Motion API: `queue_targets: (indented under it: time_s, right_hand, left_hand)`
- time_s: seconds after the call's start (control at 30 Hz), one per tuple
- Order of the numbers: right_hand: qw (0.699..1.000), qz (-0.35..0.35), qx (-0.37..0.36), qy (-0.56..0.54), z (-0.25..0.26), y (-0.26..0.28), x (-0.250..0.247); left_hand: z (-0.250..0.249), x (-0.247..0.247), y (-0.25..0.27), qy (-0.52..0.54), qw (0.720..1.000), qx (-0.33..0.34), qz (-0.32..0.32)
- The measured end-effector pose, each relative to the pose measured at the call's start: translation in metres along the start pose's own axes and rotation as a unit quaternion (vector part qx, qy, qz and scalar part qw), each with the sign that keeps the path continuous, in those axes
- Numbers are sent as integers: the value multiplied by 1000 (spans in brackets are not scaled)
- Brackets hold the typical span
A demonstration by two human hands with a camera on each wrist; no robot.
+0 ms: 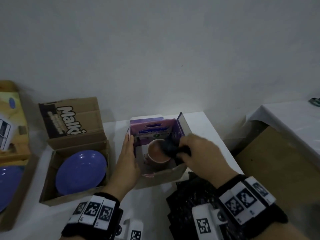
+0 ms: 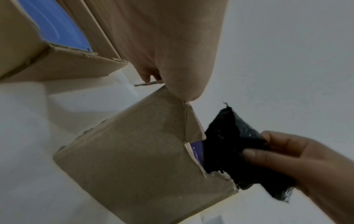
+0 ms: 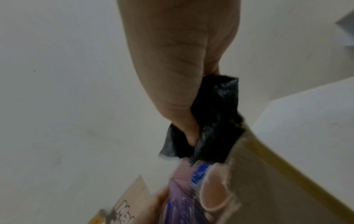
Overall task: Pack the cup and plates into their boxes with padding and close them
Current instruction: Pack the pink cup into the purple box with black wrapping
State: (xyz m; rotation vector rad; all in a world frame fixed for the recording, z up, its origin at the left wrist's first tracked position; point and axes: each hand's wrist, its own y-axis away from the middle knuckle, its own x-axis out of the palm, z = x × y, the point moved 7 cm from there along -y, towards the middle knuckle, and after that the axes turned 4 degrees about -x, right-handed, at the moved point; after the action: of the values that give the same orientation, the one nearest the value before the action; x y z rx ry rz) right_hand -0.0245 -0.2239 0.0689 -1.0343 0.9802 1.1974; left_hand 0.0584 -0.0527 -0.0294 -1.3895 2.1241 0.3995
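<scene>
A pink cup (image 1: pixel 156 152) stands inside the open purple cup box (image 1: pixel 181 126) at the middle of the table. My right hand (image 1: pixel 195 150) grips a wad of black padding (image 1: pixel 170 147) just over the cup's right rim; the same black padding (image 3: pixel 214 121) shows in the right wrist view above the cup (image 3: pixel 214 195). With straight fingers my left hand (image 1: pixel 127 156) presses flat against the box's left wall. The left wrist view shows the box's brown side (image 2: pixel 134 151) and the padding (image 2: pixel 229 144). A blue plate (image 1: pixel 81 172) lies in an open cardboard box (image 1: pixel 50 193) to the left.
Another blue plate (image 1: pixel 8 184) sits in a box at the far left edge. A heap of black padding (image 1: pixel 192 201) lies on the white table (image 1: pixel 206 125) in front of the cup box. A brown carton (image 1: pixel 277 161) stands below the table at right.
</scene>
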Motion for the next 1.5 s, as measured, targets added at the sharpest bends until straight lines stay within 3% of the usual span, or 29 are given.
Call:
queue_targets:
  time_s: [0.1, 0.23, 0.3, 0.4, 0.63, 0.77, 0.83, 0.97, 1.03, 1.13, 1.2, 1.3, 1.5]
  right_hand:
    - [987, -147, 30, 62, 6, -5, -34]
    - [985, -168, -34, -18, 18, -24, -16]
    - [994, -99, -37, -6, 8, -29, 14]
    - [994, 59, -36, 80, -17, -21, 60]
    - [970, 179, -157, 48, 10, -15, 53]
    - [955, 228, -168, 92, 13, -19, 49]
    - [937, 267, -170, 146, 12, -23, 55]
    - [876, 439, -141, 144, 14, -18, 83]
    - [874, 452, -122, 129, 12, -26, 81]
    - [898, 416, -88, 118, 10, -39, 73]
    - [881, 460, -49, 98, 11, -33, 82]
    - [874, 485, 26, 26, 11, -24, 106]
    - [883, 468, 29, -7, 20, -24, 99]
  left_hand:
    - [-9, -14, -9, -70, 995, -29, -58]
    - [-12, -14, -29, -96, 988, -100, -62]
    - [-10, -8, -29, -91, 990, -90, -66]
    - [-7, -6, -26, -96, 990, -79, -69]
    - [-4, -6, -28, -102, 989, -85, -58]
    - [-3, -6, -28, -105, 988, -91, -64]
    - [-4, -5, -27, -111, 987, -93, -64]
    - [-9, -8, -25, -143, 984, -90, -53]
    - [-14, -6, -25, -201, 977, -61, -36]
    - [-25, -1, -26, -278, 961, 9, -14]
    - [-27, 6, -28, -300, 953, 33, 15]
    - [-29, 5, -27, -262, 964, 39, 13]
    - [-41, -5, -19, -205, 978, 39, 2]
